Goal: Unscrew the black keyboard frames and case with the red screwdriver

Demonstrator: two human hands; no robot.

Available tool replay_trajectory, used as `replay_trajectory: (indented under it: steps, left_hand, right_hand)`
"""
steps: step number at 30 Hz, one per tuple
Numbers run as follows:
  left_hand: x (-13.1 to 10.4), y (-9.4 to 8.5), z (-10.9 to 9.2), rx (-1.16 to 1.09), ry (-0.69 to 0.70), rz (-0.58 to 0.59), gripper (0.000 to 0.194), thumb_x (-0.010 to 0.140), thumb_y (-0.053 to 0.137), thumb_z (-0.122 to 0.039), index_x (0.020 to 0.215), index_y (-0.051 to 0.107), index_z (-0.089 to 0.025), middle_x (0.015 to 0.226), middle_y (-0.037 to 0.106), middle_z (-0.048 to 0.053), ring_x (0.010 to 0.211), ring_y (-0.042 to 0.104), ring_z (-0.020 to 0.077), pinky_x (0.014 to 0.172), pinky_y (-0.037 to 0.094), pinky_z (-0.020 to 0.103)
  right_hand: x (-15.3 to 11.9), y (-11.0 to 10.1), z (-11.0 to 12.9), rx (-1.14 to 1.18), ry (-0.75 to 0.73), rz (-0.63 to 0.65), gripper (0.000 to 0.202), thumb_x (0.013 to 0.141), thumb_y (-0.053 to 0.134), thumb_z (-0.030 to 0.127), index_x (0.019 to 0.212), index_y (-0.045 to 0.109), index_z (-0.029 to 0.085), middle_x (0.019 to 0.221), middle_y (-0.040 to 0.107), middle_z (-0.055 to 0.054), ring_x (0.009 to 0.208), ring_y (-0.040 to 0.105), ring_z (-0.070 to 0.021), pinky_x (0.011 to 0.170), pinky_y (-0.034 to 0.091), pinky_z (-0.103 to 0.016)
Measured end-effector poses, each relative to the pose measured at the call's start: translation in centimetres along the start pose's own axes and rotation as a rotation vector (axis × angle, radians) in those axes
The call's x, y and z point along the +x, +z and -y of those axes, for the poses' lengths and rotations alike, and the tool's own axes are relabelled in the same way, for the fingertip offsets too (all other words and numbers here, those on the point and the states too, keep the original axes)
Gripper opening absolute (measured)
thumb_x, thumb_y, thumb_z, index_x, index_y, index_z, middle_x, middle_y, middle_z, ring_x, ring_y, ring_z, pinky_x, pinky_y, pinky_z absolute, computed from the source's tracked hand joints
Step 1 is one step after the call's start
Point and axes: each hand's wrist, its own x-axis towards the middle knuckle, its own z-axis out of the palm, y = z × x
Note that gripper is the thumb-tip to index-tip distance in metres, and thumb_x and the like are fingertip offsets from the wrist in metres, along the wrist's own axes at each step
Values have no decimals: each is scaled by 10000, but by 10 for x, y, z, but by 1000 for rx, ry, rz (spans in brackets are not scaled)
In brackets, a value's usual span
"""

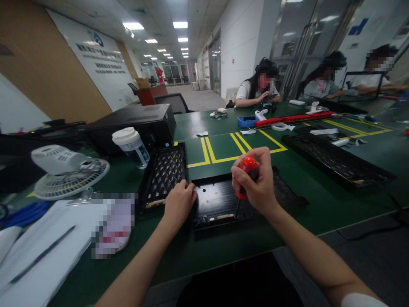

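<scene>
red screwdriver point(249, 163) tilts w/ tip nr edge of blk panel point(215, 196).

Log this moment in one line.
left grip: at left edge of black panel | right grip: holding red-handled screwdriver | shaft: pointing down toward panel

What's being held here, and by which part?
The right grip holds a screwdriver by its red handle. The left grip is at the left edge of the black panel; holding unclear.

Head-worn view, forward and down, close over hands point(262, 187) and table point(211, 251)
</scene>
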Motion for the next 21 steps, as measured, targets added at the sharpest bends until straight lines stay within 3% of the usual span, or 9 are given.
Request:
replay_trajectory:
  steps: [3, 6, 12, 21]
  left_hand:
    - [0, -1, 0, 6, 3, 1, 240, 929, 448, -258, 1029, 657, -195, 981, 582, 80, 884, 594, 218, 685, 458, 296]
    - [0, -1, 0, 8, 0, 8, 239, 929, 447, -256, 1026, 657, -195, 980, 580, 82, 892, 592, 218, 683, 455, 293]
    - [0, -1, 0, 8, 9, -5, 236, 933, 445, -259, 1016, 656, -190, 967, 575, 79, 881, 594, 217, 674, 452, 292]
    - [0, 2, 1, 9, 6, -19, 236, 935, 447, -273, 1016, 655, -195, 964, 573, 72, 864, 596, 213, 655, 443, 295]
  right_hand:
    - [-2, -1, -1, 47, 26, 37, 219, 869, 599, 328, 1052, 517, 240, 708, 548, 56, 411, 473, -53, 345, 377, -181]
    - [-4, -2, -2, 145, 49, 79, 339, 933, 427, 425, 1148, 574, 207, 723, 558, 12, 461, 491, -82, 378, 390, -214]
    - [-6, -5, -2, 188, 45, 112, 211, 951, 442, 350, 1046, 578, 220, 704, 552, 17, 505, 496, -84, 456, 406, -215]
    - [-6, -6, 1, 157, 3, 176, 132, 922, 535, 304, 1030, 504, 236, 905, 592, 4, 611, 619, -86, 523, 525, -235]
